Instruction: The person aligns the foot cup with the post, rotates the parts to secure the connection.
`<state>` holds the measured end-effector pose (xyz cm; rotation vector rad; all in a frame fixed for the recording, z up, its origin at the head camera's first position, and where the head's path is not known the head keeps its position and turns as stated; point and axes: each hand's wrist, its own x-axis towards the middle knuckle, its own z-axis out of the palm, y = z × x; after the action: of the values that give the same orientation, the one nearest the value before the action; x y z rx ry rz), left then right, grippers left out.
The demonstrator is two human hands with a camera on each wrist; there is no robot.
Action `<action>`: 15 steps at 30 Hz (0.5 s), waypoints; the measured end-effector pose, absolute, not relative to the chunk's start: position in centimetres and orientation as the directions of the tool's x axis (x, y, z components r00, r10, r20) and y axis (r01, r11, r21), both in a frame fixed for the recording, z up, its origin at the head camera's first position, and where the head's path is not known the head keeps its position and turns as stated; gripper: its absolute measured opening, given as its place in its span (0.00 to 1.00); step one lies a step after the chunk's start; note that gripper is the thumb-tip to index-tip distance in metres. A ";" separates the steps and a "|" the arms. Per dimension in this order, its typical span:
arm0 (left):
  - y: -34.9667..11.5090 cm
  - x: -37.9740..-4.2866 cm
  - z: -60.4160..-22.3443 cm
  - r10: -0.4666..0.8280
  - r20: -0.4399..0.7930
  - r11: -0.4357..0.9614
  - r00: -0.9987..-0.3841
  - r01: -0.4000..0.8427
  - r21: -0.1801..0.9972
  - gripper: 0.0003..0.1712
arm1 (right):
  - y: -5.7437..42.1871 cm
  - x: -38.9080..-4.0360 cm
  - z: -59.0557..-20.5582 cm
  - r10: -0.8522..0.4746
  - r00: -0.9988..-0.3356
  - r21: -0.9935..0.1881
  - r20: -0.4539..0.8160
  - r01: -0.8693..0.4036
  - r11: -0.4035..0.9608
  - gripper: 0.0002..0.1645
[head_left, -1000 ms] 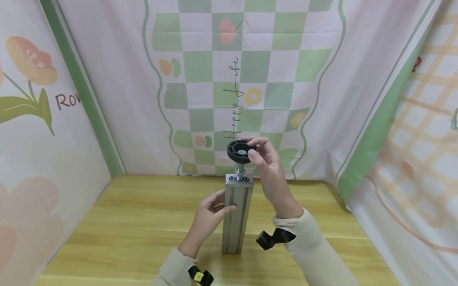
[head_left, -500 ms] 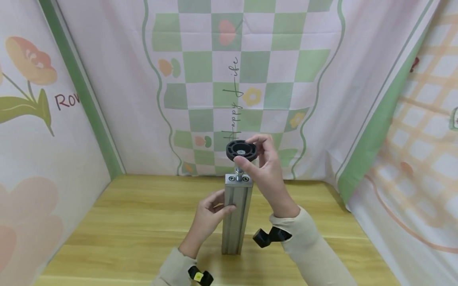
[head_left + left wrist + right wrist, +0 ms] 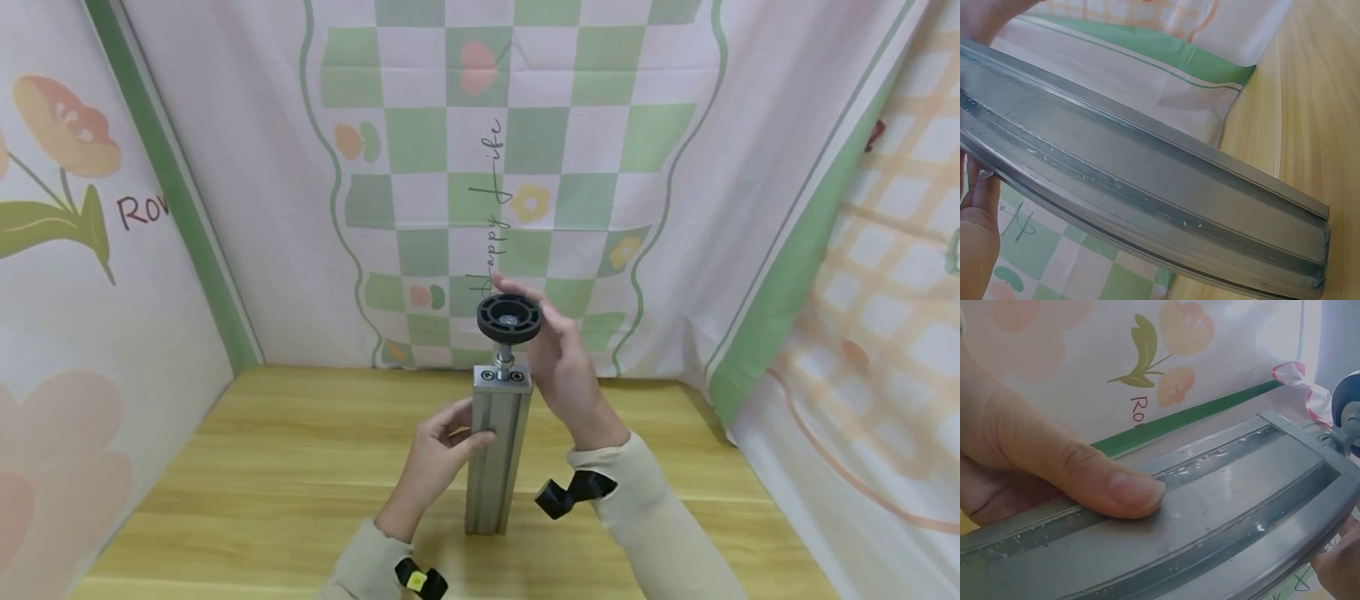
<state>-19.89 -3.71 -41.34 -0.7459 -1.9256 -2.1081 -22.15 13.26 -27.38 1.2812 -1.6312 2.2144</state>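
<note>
A silver aluminium profile (image 3: 495, 467) stands upright on the table in the head view. At its top is an end plate (image 3: 487, 382) with two screws. A black round levelling foot (image 3: 509, 319) sits above the plate on a metal stem. My left hand (image 3: 446, 437) grips the profile at mid-height, with its thumb (image 3: 1129, 490) across the near face. My right hand (image 3: 566, 367) is beside and behind the levelling foot, its fingers extended, partly hidden by the foot. In the left wrist view, fingers (image 3: 982, 200) lie along the profile's edge.
The wood-grain table (image 3: 300, 467) spreads around the profile. A checked, printed curtain (image 3: 420, 133) hangs behind it, with patterned cloth (image 3: 67, 350) on the left and more cloth (image 3: 892, 350) on the right.
My right thumb and fingers have come off the levelling foot's front rim; the fingers have straightened and moved behind it. My left hand and the profile have stayed put.
</note>
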 end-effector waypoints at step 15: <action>-3.7 -19.8 -41.3 0.190 0.482 -0.135 -0.855 0.463 0.876 0.25 | 13.4 -22.6 -27.7 -0.286 -0.625 -0.680 0.726 -0.595 -0.428 0.18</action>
<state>-19.85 -3.70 -41.35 -0.7439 -1.9273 -2.1045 -22.62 13.38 -27.72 1.2374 -1.5450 2.1609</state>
